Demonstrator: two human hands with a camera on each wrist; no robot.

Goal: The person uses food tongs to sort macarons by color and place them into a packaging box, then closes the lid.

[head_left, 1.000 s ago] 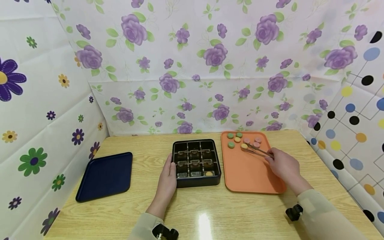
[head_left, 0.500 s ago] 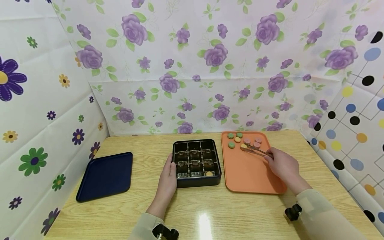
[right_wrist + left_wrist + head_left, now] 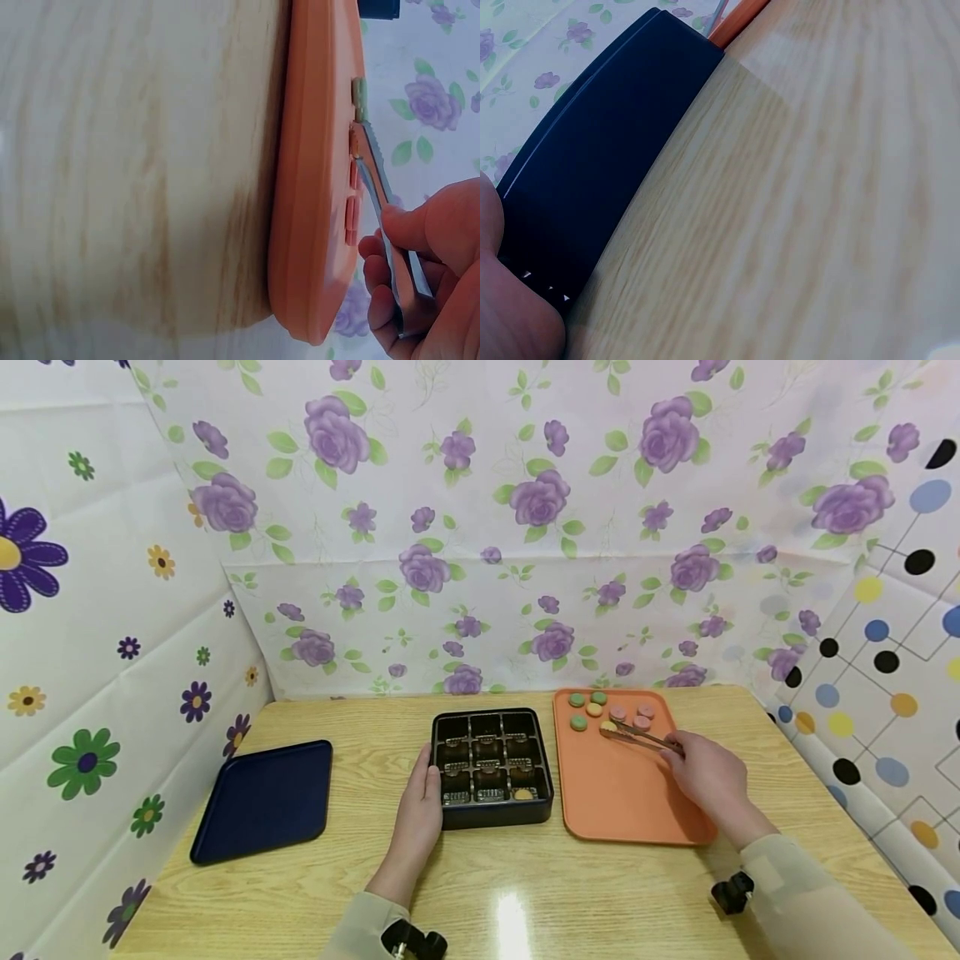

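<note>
My right hand grips metal tongs over the orange tray, thumb on one arm and fingers curled round the other. The tong tips stand either side of a yellow macaron lying on the tray. Against the left wall of a black divided box rests my left hand, fingers along its side and thumb near the rim. A yellow macaron sits in the box's front right compartment; no macaron shows in the other compartments.
Several green macarons, pink macarons and another yellow macaron lie at the tray's far end. A dark blue tray lies on the wooden table at left. A flowered cloth hangs behind the table.
The yellow macaron between the tong tips has shifted slightly left, and the tips with it. My left hand and the box have stayed in place.
</note>
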